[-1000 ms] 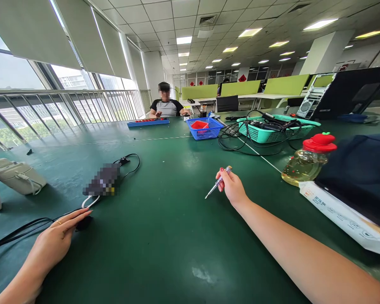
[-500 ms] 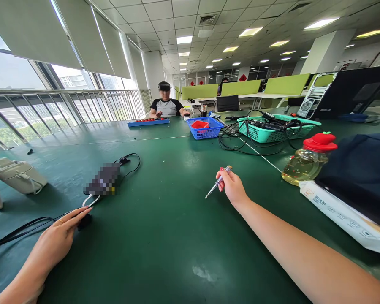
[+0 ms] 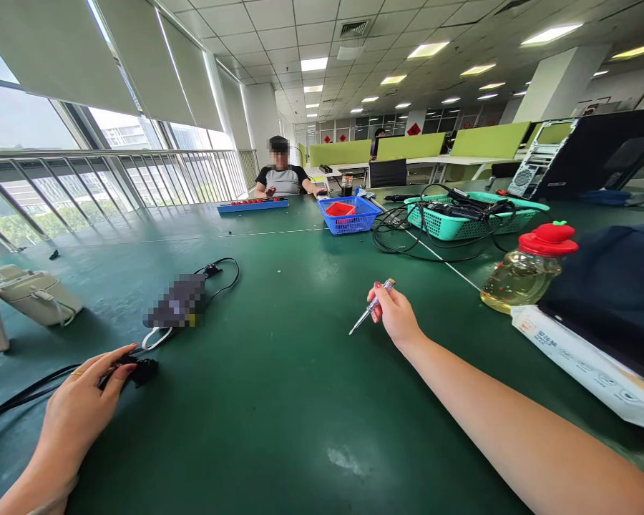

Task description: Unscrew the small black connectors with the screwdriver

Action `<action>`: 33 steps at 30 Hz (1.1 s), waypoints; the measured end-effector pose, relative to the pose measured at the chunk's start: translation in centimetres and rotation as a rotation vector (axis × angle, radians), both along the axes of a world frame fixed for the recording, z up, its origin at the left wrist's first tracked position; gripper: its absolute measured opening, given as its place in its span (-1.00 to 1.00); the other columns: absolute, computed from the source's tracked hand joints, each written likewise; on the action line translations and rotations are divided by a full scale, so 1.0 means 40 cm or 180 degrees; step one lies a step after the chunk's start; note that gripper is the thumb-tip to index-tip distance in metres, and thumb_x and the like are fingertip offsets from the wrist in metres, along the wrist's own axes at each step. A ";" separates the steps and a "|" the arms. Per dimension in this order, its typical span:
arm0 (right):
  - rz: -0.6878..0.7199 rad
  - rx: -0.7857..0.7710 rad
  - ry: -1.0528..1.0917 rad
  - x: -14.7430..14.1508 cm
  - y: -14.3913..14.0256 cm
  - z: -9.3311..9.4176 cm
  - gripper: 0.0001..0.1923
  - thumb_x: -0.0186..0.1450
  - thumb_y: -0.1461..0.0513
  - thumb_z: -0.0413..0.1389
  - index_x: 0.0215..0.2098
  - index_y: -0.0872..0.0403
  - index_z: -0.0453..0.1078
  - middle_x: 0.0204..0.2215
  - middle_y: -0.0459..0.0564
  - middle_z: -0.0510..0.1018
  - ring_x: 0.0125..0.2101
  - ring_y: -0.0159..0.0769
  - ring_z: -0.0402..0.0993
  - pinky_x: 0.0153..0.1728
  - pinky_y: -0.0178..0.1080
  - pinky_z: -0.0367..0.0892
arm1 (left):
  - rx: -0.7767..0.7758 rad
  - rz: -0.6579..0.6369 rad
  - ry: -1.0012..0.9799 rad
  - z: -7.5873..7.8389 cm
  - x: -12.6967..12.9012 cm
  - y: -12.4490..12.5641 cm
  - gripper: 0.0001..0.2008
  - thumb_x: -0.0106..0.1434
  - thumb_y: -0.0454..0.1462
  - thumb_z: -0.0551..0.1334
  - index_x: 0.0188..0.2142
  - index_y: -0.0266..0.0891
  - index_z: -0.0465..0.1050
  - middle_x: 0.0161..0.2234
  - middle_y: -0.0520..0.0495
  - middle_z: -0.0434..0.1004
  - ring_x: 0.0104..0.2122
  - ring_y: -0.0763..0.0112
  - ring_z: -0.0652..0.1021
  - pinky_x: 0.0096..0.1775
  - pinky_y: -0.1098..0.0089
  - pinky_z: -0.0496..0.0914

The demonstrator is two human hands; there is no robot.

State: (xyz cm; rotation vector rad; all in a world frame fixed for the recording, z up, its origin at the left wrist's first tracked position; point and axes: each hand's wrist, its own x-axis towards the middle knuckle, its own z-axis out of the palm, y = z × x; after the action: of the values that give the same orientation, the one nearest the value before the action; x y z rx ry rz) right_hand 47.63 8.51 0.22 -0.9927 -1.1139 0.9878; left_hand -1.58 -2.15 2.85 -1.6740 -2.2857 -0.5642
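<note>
Tabletop (image 3: 279, 400) of green spans the view, carrying a teal basket (image 3: 461, 223) of cables toward the far right edge and a red-capped bottle (image 3: 526, 268) along the right edge. Right hand (image 3: 397, 316) pinches a screwdriver (image 3: 369, 309) near the middle, tip tilted down-left. Left hand (image 3: 83, 404) near the left edge curls its fingertips onto a black plug (image 3: 144, 370), 1 cord trailing left.

2 baskets (image 3: 348, 215), 1 bottle (image 3: 526, 275), 1 screwdriver (image 3: 368, 309).
</note>
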 end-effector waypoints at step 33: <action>0.0046 0.0039 -0.0044 -0.002 -0.002 -0.004 -0.43 0.13 -0.27 0.15 -0.55 0.05 0.31 -0.76 -0.23 0.19 -0.73 -0.46 0.17 -0.67 -0.34 0.18 | -0.0707 0.0359 0.0975 0.022 0.071 0.003 -0.50 0.37 0.04 -0.04 -0.01 -0.16 0.52 -0.21 -0.18 0.62 -0.32 0.13 0.60 -0.32 0.29 0.33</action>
State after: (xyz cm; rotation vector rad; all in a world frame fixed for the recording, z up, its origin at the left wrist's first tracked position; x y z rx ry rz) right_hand 47.53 8.43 0.08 -0.9841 -1.1388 0.9860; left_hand 1.28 -2.02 3.74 -1.5822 -2.2592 -0.0249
